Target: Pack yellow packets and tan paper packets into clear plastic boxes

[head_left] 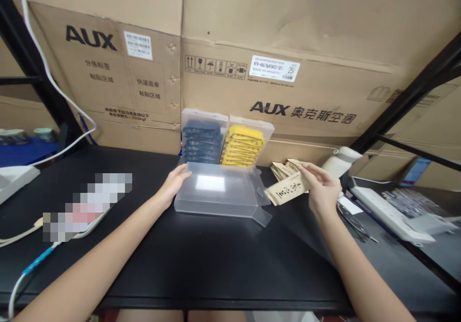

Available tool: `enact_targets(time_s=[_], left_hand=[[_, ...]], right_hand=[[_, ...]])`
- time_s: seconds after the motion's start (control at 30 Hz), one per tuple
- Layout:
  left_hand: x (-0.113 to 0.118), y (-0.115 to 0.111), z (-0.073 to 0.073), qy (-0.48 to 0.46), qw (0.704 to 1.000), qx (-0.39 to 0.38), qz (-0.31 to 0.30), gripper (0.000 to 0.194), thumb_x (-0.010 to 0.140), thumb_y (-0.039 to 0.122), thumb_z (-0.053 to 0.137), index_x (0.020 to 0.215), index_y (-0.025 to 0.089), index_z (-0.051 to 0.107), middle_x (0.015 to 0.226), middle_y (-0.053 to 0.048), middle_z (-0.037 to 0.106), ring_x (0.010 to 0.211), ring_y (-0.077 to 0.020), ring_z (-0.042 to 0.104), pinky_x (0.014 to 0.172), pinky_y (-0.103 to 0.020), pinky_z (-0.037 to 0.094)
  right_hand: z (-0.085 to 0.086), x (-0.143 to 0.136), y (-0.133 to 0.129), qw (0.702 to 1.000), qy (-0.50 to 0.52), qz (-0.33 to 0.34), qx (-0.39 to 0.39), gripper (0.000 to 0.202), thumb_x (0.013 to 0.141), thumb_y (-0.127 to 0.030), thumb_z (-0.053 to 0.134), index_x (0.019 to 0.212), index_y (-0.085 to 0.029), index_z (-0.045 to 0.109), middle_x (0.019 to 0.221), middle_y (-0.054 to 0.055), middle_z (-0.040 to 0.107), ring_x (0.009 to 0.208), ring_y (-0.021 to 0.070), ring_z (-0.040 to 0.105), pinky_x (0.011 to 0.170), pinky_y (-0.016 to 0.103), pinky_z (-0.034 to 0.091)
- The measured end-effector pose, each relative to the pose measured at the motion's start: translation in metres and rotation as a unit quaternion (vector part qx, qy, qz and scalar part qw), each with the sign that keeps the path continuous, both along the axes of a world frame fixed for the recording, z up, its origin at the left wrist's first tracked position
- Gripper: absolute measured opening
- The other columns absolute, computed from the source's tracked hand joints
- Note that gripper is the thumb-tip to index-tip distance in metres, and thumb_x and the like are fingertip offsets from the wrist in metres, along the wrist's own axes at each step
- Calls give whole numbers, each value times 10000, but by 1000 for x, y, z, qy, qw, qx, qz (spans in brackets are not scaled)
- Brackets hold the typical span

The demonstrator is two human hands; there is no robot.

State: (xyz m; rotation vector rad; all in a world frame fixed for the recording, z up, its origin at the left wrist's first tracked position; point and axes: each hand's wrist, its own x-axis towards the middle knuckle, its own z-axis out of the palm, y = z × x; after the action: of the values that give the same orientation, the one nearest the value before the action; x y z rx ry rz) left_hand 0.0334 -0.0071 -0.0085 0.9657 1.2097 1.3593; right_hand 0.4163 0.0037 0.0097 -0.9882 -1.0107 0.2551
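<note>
Left hand: your left hand [175, 184] has its grip closed on the left end of the clear box.
Right hand: your right hand [321, 187] has its grip pinched on one tan packet.
Tan packet: one [287, 191], dark handwriting-style print facing up, held slanting just beside the right end of the clear box.
Clear box: one [223, 202], lying on the bench [216, 264] before you, its flaps [262, 216] spread at the right end.
Blue packets: a stacked row [201, 143], in an upright clear case behind your box.
Yellow packets: a similar row [244, 145], in a second upright case, to the right of the blue.
Spare tan packets: a small pile [280, 171], behind the one you hold.
Bottle: one, white [342, 160], beyond your right hand.
Backdrop: large cardboard boxes [306, 91], printed AUX.
</note>
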Motion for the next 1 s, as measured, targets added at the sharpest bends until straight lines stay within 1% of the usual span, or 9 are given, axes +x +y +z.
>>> enact_targets(time_s=[0.13, 0.27, 0.37, 0.47, 0.53, 0.63, 0.77, 0.87, 1.0], left_hand=[[-1, 0, 2, -10, 1000, -11, -3, 319, 618, 249, 681, 933, 202, 694, 912, -52, 711, 840, -216, 654, 796, -300, 464], [-1, -1, 4, -17, 1000, -20, 0, 332, 592, 242, 689, 920, 191, 694, 864, -46, 710, 762, -204, 650, 716, -282, 473], [-2, -2, 6, -19, 999, -26, -7, 343, 594, 239, 688, 933, 193, 691, 848, -38, 710, 713, -185, 643, 651, -259, 469], [-6, -1, 7, -23, 999, -27, -22, 352, 602, 232, 684, 951, 194, 685, 842, -22, 709, 700, -164, 640, 625, -236, 469], [-10, 0, 8, -25, 999, -29, -23, 346, 600, 224, 682, 945, 192, 682, 812, -11, 704, 668, -151, 633, 598, -225, 466], [-16, 3, 9, -26, 999, -39, -9, 338, 585, 212, 677, 923, 187, 678, 740, 1, 687, 603, -143, 613, 543, -221, 456], [-19, 3, 12, -23, 999, -44, -4, 347, 585, 220, 684, 930, 185, 675, 758, -6, 686, 612, -147, 614, 550, -230, 463], [-17, 0, 14, 4, 999, -44, -9, 406, 589, 271, 732, 982, 194, 665, 831, -27, 695, 654, -150, 626, 583, -233, 473], [-16, -3, 14, 10, 999, -40, -23, 498, 552, 285, 784, 1022, 200, 645, 920, -53, 697, 708, -165, 643, 618, -248, 494]], right_hand=[[-16, 11, 5, 988, -52, 49, -140, 324, 522, -322, 824, 738, -128, 680, 717, 107, 719, 702, 258, 704, 670, 386, 591], [-29, 4, 6, 966, -92, 100, -219, 336, 506, -338, 823, 733, -130, 689, 716, 115, 719, 637, 238, 693, 587, 339, 575], [-28, -4, 2, 945, -86, 156, -276, 361, 543, -371, 804, 802, -146, 694, 812, 115, 729, 681, 226, 693, 623, 337, 573], [-19, -4, -5, 885, -62, 258, -382, 401, 605, -388, 777, 930, -177, 671, 1009, 121, 706, 822, 219, 690, 753, 336, 560], [-13, -1, -10, 848, -70, 309, -425, 433, 614, -358, 783, 988, -185, 650, 1090, 124, 677, 915, 218, 670, 847, 338, 530], [-4, 6, -16, 816, -106, 365, -436, 500, 594, -275, 806, 1050, -188, 620, 1144, 124, 647, 1032, 223, 624, 930, 353, 485], [2, 10, -19, 776, -109, 431, -447, 599, 550, -179, 820, 1108, -206, 602, 1204, 119, 617, 1049, 236, 616, 892, 367, 506], [3, 11, -18, 780, -68, 423, -456, 527, 557, -181, 811, 1058, -195, 647, 1128, 105, 664, 978, 222, 648, 847, 332, 525], [-2, 13, -12, 826, -4, 345, -445, 359, 564, -207, 804, 909, -186, 705, 933, 70, 721, 793, 180, 678, 736, 270, 546]])
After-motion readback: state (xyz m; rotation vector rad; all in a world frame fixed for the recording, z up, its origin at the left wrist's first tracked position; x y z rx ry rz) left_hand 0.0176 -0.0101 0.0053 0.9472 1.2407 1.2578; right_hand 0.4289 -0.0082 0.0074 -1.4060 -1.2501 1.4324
